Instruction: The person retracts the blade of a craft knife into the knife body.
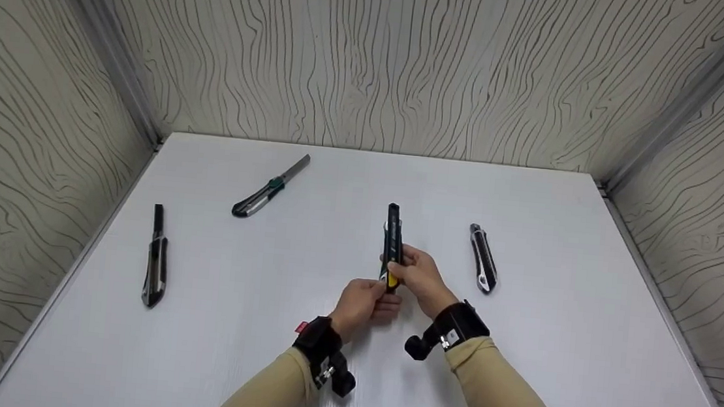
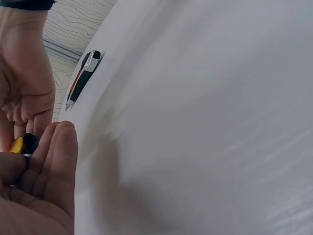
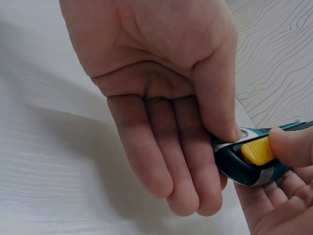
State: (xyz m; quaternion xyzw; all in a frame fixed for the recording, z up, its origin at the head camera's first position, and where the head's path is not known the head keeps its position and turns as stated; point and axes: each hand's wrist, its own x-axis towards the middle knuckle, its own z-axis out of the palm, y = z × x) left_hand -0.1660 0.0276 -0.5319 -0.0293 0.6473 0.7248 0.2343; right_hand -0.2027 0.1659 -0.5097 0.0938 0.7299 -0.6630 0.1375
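Both hands are on a utility knife (image 1: 392, 236), held upright in the head view above the table's middle. It has a long black top with pale lettering, a yellow ribbed piece (image 3: 257, 151) near its lower end, and teal and silver edges. My left hand (image 1: 360, 302) pinches the lower end; in the right wrist view its thumb (image 3: 222, 122) presses there and its other fingers extend past it. My right hand (image 1: 420, 276) grips the body from the right, thumb against the yellow piece. In the left wrist view the hands hide most of the knife.
Other utility knives lie on the white table (image 1: 243, 363): one at far left (image 1: 156, 271), a green-and-black one with its blade out (image 1: 269, 190) at back left, and a silver-and-dark one (image 1: 483, 259) right of my hands. Wood-patterned walls (image 1: 374, 60) enclose the back and sides.
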